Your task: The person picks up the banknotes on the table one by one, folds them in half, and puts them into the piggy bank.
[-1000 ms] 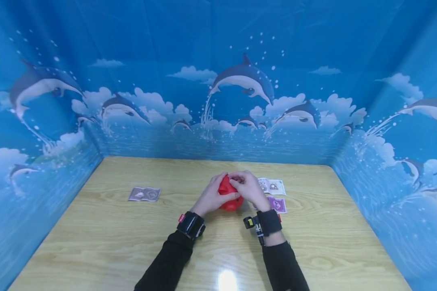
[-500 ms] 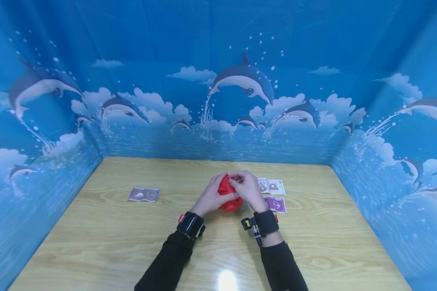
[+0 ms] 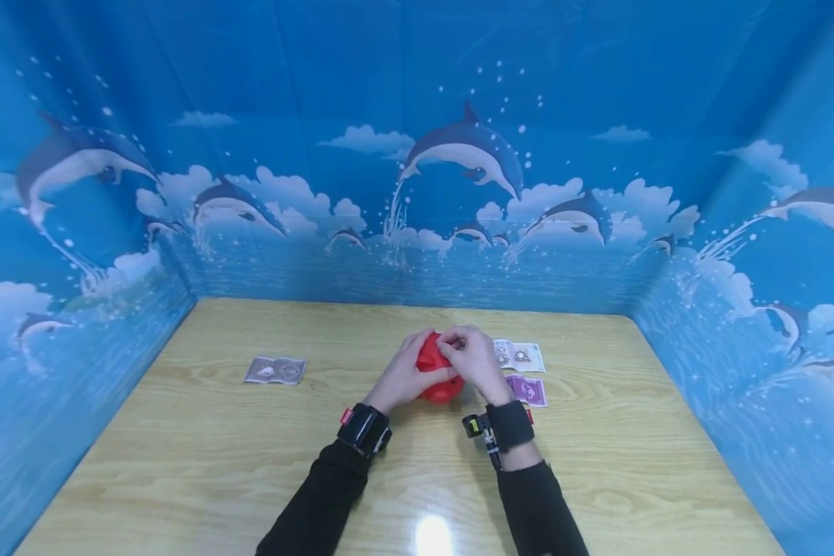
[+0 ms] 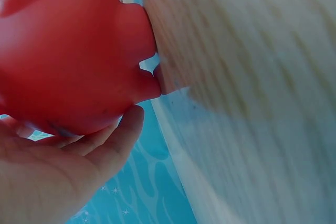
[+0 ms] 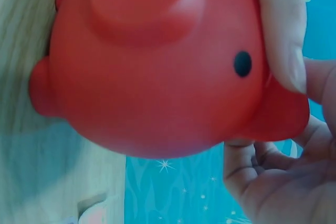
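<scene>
probably light, stiff and slippery — best cupped round its sides — the red piggy bank [image 3: 441,393] sits at twelve o'clock on the surface [image 3: 181,455], left hand [image 3: 405,378] clamped on it at nine, right hand [image 3: 474,360] fingers bunched on top, grip unclear.

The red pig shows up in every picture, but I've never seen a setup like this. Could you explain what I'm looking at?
There is no robot here, just a person's own two hands. The wide picture comes from a camera worn on the head; the two close-ups come from cameras worn on the wrists, one on each. On the wooden table lie a brownish note on the left, and a pale note and a purple note on the right. The left hand holds the red pig. The right hand bends its fingers at the pig's top; whether they pinch anything is hidden.
</scene>
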The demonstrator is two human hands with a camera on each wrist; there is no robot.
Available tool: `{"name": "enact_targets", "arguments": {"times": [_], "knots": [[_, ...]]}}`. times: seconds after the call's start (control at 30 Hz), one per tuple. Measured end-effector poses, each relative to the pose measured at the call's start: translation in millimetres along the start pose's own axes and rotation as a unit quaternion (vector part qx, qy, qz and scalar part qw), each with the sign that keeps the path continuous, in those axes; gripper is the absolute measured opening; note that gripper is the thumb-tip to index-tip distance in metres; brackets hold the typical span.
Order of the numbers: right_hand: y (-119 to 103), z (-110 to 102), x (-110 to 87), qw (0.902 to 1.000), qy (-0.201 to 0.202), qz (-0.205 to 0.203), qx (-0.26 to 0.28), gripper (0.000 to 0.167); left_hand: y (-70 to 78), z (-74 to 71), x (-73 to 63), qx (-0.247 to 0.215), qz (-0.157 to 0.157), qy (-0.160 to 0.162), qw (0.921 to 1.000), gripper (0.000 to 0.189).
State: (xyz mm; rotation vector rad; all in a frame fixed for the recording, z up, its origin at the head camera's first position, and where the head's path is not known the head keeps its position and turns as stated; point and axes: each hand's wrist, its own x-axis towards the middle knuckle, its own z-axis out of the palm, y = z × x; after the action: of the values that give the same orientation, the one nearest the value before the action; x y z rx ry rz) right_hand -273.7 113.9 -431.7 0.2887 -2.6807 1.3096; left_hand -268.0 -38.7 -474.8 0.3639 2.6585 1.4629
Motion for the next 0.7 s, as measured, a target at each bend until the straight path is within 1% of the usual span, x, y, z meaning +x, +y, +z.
{"name": "enact_targets", "arguments": {"times": [0.13, 0.37, 0.57, 0.7], "knots": [[0, -3, -0.6, 0.9999, -0.01, -0.001, -0.006, 0.005, -0.8, 1.0, 0.6, 0.003, -0.002, 0.002, 1.0, 0.095], [2, -6, 0.8, 0.9994, -0.03, 0.015, 0.007, 0.009, 0.0, 0.5, 0.1, -0.004, -0.004, 0.004, 1.0, 0.095], [0, -9, 1.1, 0.9995, -0.026, 0.017, 0.004, 0.01, 2.6, -1.8, -1.7, -0.005, 0.001, 0.006, 1.0, 0.094], [-3, -11, -0.8, 0.9996, -0.024, 0.014, 0.004, 0.01, 4.7, -6.6, -4.9, -0.011, 0.003, 0.005, 0.9999, 0.096]]}}
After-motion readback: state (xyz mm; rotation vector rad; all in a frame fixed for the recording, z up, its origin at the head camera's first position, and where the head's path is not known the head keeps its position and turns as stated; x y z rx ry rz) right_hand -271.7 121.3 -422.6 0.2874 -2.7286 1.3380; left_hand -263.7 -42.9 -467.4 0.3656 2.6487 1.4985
